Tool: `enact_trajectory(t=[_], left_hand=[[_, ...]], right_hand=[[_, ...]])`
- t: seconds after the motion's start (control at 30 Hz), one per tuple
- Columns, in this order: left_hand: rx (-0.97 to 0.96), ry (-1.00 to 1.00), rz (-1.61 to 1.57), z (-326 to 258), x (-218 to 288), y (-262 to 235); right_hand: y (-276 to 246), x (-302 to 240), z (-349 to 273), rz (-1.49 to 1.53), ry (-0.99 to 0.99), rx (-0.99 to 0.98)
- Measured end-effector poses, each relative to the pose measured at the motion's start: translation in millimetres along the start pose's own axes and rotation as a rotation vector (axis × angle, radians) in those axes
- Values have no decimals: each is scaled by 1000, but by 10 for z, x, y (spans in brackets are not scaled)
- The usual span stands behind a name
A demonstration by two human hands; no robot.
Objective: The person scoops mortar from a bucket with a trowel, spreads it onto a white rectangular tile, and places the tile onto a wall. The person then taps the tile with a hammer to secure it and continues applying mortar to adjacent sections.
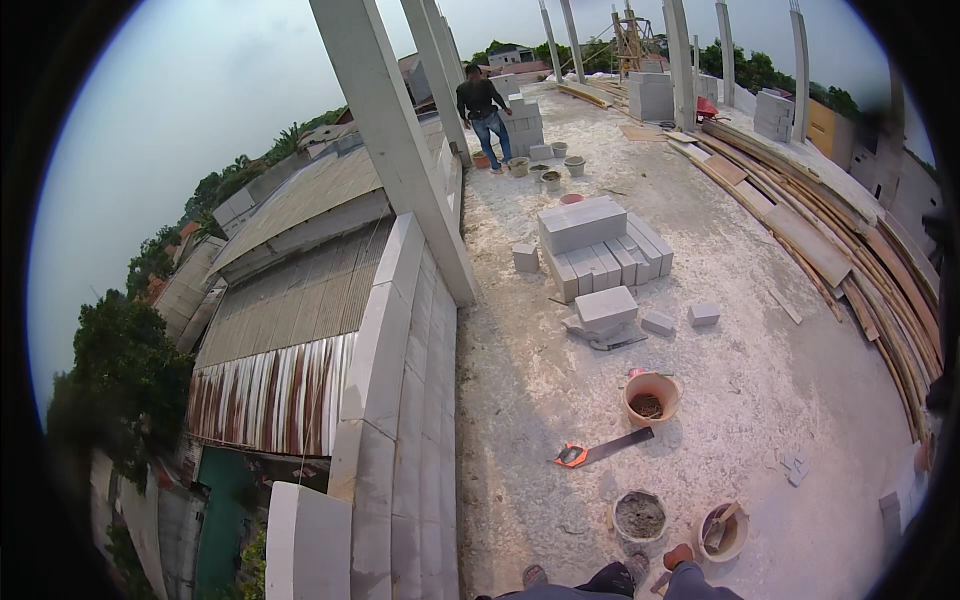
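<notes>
My right hand (678, 556) hangs at the lower edge, just left of a pale bucket (738, 548) that holds a trowel-like tool with a wooden part. The hand's fingers are too small to make out. A brownish strip (660, 583) lies close by it; whether the hand touches it I cannot tell. My left hand is out of view. In front of my feet stands a bucket of grey mortar (640, 516). Beyond it a handsaw (605, 448) with an orange and black handle lies on the floor. Further on is a peach bucket (652, 397) with dark contents.
A low wall of pale blocks (400, 350) runs along my left, with roofs (290, 300) below it. Stacked blocks (600, 240) stand ahead. Long planks and poles (840, 230) lie along the right. A person (485, 115) stands by blocks and buckets further off.
</notes>
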State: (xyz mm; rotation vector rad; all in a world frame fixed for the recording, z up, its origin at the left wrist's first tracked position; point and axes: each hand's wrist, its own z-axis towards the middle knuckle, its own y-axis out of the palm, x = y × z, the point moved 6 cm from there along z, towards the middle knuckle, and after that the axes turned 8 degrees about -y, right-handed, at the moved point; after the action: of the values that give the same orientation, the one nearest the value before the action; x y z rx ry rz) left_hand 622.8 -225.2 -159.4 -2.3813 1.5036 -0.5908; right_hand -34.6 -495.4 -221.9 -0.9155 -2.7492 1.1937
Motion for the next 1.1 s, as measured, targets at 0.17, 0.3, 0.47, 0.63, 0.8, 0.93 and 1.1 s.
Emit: enact_trajectory(t=[0.17,0.3,0.47,0.63,0.8,0.93,1.1], left_hand=[[-17,174,167,-536,290,522],[6,247,286,-1084,289,1254],[-4,259,485,-1522,233,2401],[-29,227,654,-1612,239,3353],[-39,212,782,-1615,276,3832],[-36,208,856,-1725,272,4015],[-57,229,934,-1903,211,4172]], right_hand=[[-464,789,743,109,-2,122],[-607,1697,1694,75,17,183],[-861,2898,2786,30,265,235],[-982,3510,3733,42,341,279],[-668,3964,4481,-32,326,246],[-315,4116,4717,-53,281,109],[-340,3842,4670,-156,166,205]])
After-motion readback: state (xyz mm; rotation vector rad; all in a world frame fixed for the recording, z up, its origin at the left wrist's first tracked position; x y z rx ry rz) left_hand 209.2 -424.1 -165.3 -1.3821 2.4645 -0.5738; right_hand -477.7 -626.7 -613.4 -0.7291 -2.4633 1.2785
